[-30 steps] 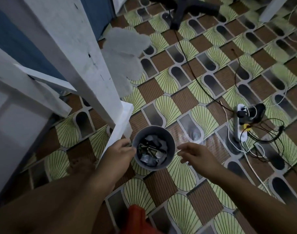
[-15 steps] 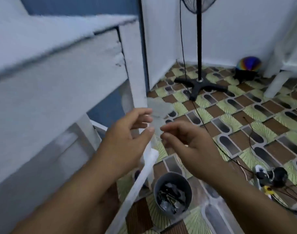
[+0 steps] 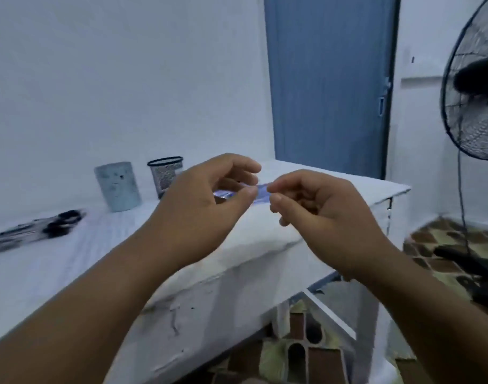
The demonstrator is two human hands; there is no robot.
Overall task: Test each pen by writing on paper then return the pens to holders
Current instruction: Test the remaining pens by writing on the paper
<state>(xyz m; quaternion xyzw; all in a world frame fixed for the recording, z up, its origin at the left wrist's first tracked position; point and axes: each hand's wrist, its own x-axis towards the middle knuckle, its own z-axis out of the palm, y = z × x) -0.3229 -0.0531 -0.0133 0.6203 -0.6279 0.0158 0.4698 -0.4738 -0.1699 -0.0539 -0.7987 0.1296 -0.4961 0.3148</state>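
Standing at the far edge of a white table (image 3: 71,273), two holders (image 3: 118,187) are seen; blurred pens (image 3: 35,231) lie leftward. Both hands, left (image 3: 207,206) and right (image 3: 317,206), are raised with fingers curled; any grip cannot be told. A blue door (image 3: 331,79) and fan (image 3: 475,106) are visible behind.

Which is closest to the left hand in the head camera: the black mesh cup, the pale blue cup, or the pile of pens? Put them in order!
From the left hand:
1. Black mesh cup, just behind the hand, on the table.
2. Pale blue cup, farther left, beside the mesh cup.
3. Pile of pens, far left on the table, blurred.
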